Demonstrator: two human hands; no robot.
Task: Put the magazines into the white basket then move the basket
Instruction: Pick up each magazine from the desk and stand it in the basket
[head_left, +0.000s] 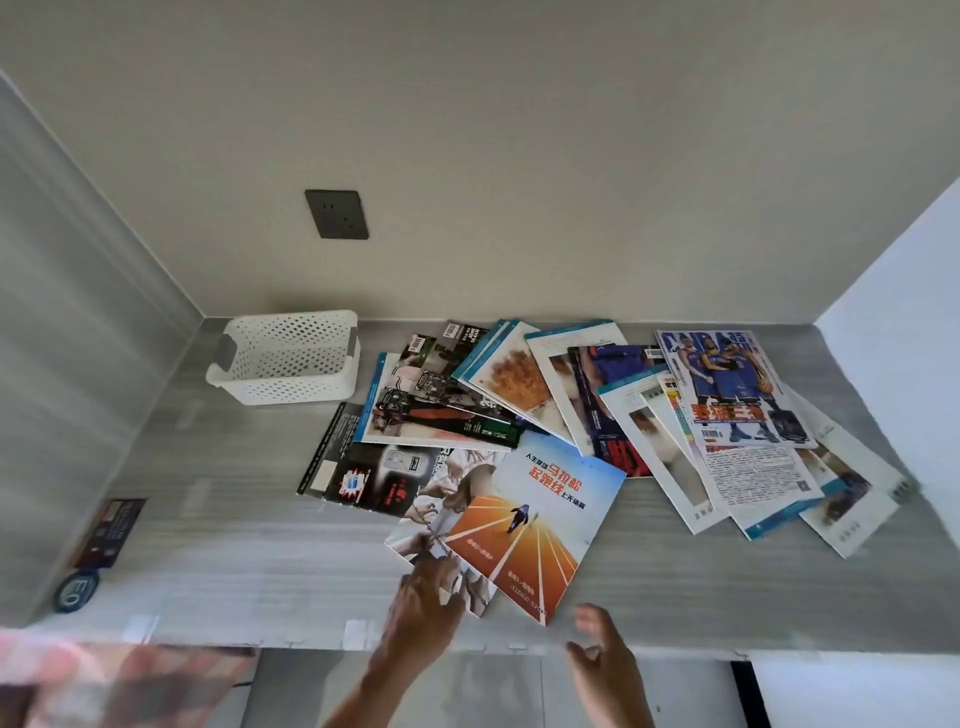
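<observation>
White basket (291, 358): empty, rear left of desk (218, 551), against the wall. Magazines (571, 415): loose overlapping spread to its right, none in the basket. Left hand (426, 597): fingers spread, resting on nearest magazine's corner; right hand (602, 654): open, holding nothing; best to square several together before lifting.

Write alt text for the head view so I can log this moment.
A person's left hand touches the near edge of a loose spread of magazines on a grey counter, while the right hand hovers open beside it. The white basket sits empty at the back left, near the wall.
</observation>
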